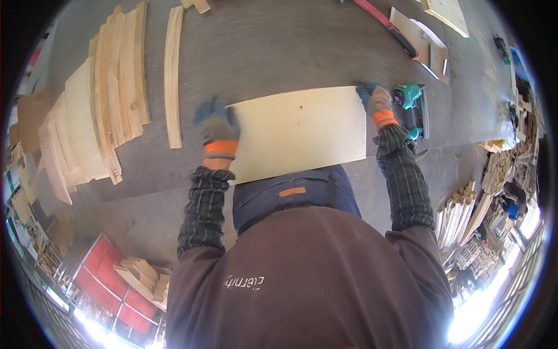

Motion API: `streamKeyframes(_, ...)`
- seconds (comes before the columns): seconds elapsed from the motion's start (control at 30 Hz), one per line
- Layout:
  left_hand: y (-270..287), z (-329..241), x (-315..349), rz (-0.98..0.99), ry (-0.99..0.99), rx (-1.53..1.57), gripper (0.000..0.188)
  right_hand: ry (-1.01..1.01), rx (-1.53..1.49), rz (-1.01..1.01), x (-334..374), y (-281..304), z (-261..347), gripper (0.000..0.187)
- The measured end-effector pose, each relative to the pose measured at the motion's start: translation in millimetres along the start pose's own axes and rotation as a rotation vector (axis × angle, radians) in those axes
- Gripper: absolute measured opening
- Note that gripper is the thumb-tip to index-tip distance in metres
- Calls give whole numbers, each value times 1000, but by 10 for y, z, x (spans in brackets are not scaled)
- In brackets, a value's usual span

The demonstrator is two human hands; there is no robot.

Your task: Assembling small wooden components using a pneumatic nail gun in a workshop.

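A thin pale wooden panel point(299, 129) with a small dark knot lies flat before me, its near edge against my body at the table edge. At its left edge is my left hand point(217, 129), in a grey and blue glove with an orange cuff; it is blurred, its fingers apart and seemingly holding nothing. My right hand point(378, 102), gloved alike, is closed around the panel's far right corner. Just right of that hand a teal and black nail gun point(411, 110) rests on the table.
Left on the grey table point(261, 52) lie a single wooden slat point(172, 75) and stacked wooden strips point(119, 75). A red and black bar-like tool point(386, 23) and board offcuts point(433, 49) lie far right. Beyond the table are wood piles point(456, 218) and another person point(514, 198).
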State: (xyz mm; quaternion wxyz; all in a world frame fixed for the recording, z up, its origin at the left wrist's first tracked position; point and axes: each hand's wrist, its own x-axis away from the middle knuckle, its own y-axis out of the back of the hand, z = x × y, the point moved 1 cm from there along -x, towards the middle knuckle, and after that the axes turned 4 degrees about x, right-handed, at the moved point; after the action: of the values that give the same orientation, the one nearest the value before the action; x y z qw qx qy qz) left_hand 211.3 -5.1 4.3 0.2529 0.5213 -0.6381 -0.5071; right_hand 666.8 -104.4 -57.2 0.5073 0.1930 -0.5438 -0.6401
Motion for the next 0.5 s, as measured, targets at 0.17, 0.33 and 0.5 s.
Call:
streamKeyframes(0.17, -565, -1276, -383, 67, -221, 398, 24, -8, -25, 100, -94, 66, -7, 38)
streamKeyframes(0.33, -1045, -1788, -376, 74, -222, 434, 11, -12, -46, 143, -86, 67, 12, 37)
streamKeyframes(0.5, -1158, -1756, -323, 50, -220, 439, 8, -3, -50, 107, 128, 266, 224, 42)
